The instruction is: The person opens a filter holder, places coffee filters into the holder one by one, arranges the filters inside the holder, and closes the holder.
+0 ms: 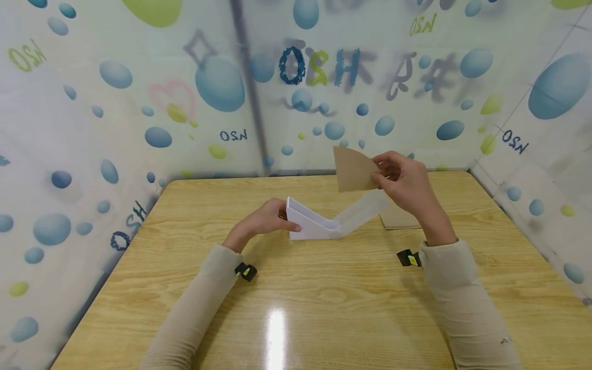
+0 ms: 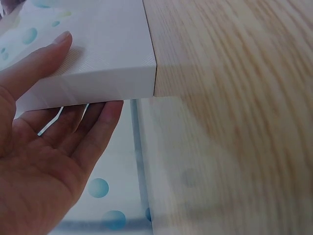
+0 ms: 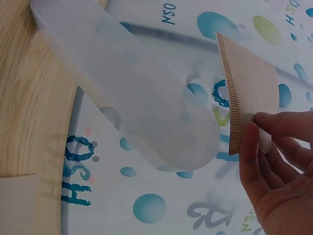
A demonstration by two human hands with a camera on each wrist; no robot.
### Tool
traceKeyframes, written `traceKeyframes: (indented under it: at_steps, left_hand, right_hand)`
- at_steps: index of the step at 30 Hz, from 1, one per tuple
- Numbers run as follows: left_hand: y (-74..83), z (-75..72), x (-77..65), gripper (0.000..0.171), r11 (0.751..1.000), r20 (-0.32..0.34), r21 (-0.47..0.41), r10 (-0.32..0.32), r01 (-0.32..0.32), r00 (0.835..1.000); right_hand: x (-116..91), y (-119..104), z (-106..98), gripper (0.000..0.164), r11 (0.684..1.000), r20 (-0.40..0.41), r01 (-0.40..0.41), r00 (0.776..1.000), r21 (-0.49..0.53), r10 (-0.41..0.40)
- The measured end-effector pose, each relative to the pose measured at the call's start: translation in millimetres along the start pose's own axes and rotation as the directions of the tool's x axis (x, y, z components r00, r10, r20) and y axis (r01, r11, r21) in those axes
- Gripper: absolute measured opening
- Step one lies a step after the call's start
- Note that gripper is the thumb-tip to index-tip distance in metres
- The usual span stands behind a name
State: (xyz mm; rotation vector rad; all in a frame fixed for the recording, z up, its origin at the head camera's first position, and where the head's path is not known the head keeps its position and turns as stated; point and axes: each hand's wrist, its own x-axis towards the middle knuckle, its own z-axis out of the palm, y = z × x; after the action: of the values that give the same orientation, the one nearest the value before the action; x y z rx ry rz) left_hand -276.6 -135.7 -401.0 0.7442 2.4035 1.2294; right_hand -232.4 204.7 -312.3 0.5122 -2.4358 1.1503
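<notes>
My left hand (image 1: 265,218) grips the left end of a white open-topped holder (image 1: 305,226) with a sloping top edge. In the left wrist view, the thumb lies on one broad face of the holder (image 2: 112,44), with the fingers at the other side. A translucent lid (image 1: 363,213) with a rounded end slants up to the right from the holder. Above that lid, my right hand (image 1: 407,180) pinches a brown paper coffee filter (image 1: 353,169) by its edge, between thumb and fingers. The right wrist view shows the filter's crimped seam (image 3: 230,98).
Behind the lid, flat brown paper (image 1: 400,218) lies on the wooden table (image 1: 324,298), partly hidden by the right hand. A patterned curtain (image 1: 296,123) hangs along the table's back edge and both sides. Small black wrist devices (image 1: 247,271) sit at both cuffs.
</notes>
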Motion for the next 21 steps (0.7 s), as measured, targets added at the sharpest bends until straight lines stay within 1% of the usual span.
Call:
traceKeyframes:
  at_steps: [6, 12, 21]
  left_hand:
    - [0.3, -0.6, 0.4, 0.038, 1.000, 0.003, 0.000, -0.001, 0.001, 1.000]
    - [0.0, -0.9, 0.9, 0.037, 1.000, 0.001, 0.000, 0.001, -0.001, 1.000]
    - [1.8, 0.0, -0.3, 0.036, 1.000, -0.002, 0.003, -0.013, 0.013, 1.000]
  right_hand:
    - [0.3, 0.1, 4.3, 0.024, 1.000, 0.000, 0.018, 1.000, 0.003, -0.018]
    - [1.2, -0.2, 6.8, 0.018, 0.999, -0.009, 0.030, 1.000, -0.025, -0.030]
    - [0.1, -0.6, 11.0, 0.010, 0.999, 0.008, 0.034, 0.999, -0.003, -0.034]
